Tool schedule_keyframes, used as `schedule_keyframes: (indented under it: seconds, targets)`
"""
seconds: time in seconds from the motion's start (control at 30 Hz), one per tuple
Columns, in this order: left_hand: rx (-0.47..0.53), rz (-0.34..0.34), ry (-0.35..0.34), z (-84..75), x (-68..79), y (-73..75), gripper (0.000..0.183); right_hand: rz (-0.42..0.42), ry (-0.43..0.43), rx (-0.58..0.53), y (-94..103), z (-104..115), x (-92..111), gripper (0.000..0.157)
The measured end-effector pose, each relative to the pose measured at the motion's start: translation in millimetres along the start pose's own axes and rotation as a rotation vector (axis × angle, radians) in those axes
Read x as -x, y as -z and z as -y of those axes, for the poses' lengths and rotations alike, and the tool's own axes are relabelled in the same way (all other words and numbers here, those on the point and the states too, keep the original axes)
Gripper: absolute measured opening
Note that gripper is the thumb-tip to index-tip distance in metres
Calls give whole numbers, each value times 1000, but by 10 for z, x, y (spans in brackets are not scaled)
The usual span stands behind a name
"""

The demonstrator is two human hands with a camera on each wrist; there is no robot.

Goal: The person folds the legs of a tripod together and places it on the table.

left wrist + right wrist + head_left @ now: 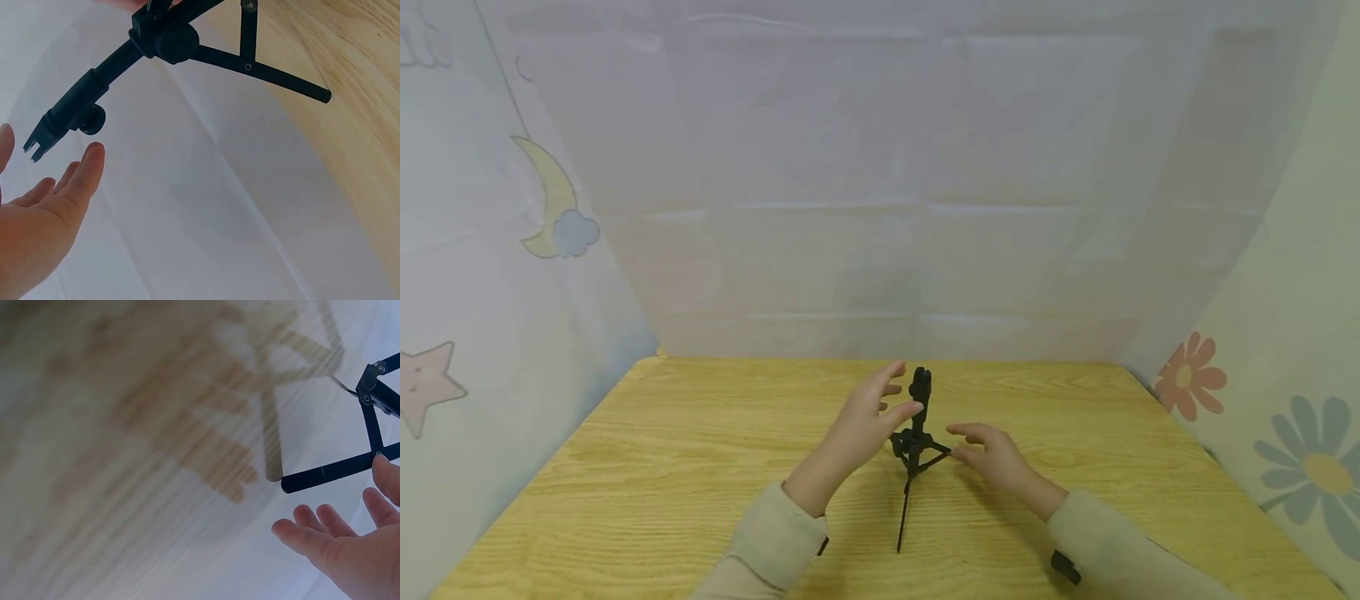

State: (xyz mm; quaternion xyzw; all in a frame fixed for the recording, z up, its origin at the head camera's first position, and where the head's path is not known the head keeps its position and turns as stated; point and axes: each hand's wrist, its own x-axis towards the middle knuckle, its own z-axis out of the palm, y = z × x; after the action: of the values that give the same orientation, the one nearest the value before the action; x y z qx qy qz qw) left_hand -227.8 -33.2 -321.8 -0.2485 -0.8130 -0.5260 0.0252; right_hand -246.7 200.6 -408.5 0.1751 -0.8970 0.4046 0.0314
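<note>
A small black tripod stand [919, 417] stands upright on the wooden table, its legs spread. Its post carries a side knob [94, 120] and ends in a two-pronged top [42, 139]. To the left of the post is my left hand [861, 421], fingers extended and parted from the thumb. The left wrist view shows a gap between these fingers and the stand. My right hand [1000, 462] is at the right side, fingers loosely extended beside a leg [331, 473]. Its thumb overlaps that leg in the right wrist view; contact is unclear.
The wooden table [662, 467] reaches back to a pale hanging cloth [820, 167]. Printed side walls bear a moon [553, 187] on the left and flowers [1326, 471] on the right. One thin leg [902, 521] of the stand points towards me.
</note>
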Motion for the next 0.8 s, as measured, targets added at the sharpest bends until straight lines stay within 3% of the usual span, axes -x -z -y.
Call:
schedule_keyframes:
  seconds: [0.17, 0.5, 0.8]
  targets:
    - [15, -5, -3, -25, -13, -30, 61, -4, -21, -5, -1, -3, -9, 34]
    - [52, -36, -13, -40, -61, -104, 60, 35, 76, -12, 2, -49, -29, 27]
    - [60, -72, -11, -16, -93, -149, 56, 62, 90, 17, 2, -44, -43, 19]
